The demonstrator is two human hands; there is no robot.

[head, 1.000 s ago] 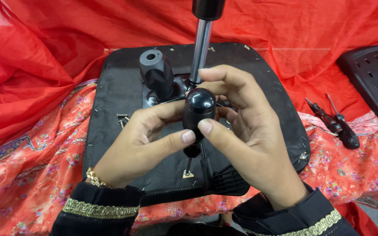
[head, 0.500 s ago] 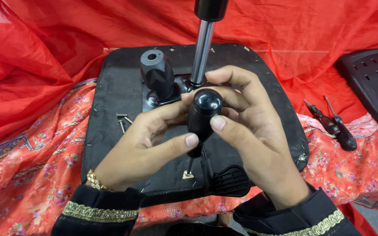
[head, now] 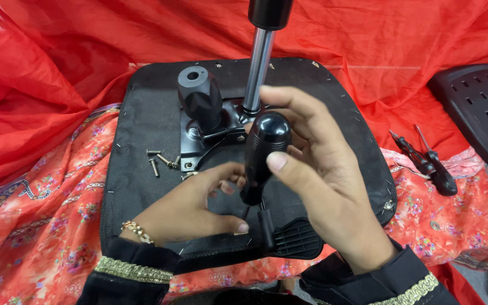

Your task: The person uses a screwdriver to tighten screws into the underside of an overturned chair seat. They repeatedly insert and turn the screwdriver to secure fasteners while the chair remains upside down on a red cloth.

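My right hand (head: 323,175) grips the black rounded handle of a screwdriver (head: 262,148), held upright over an upturned black chair seat (head: 136,169). Its tip points down near the seat's front edge, where my left hand (head: 190,206) rests with curled fingers touching the lower shaft. A metal mechanism plate (head: 213,135) is on the seat. A black round knob (head: 199,96) and a chrome gas-lift column (head: 258,65) stand up from it. Several loose screws (head: 159,161) lie on the seat left of the plate. A black plastic lever paddle (head: 292,237) lies under my right wrist.
Red cloth (head: 57,68) and a floral orange fabric (head: 40,226) cover the surface all around the seat. Two black-handled screwdrivers (head: 430,166) lie at the right. A perforated black plastic chair part (head: 481,107) sits at the far right.
My left hand has let go of the handle top and dropped toward the seat's front edge. The right hand keeps the screwdriver, now more upright and slightly right.
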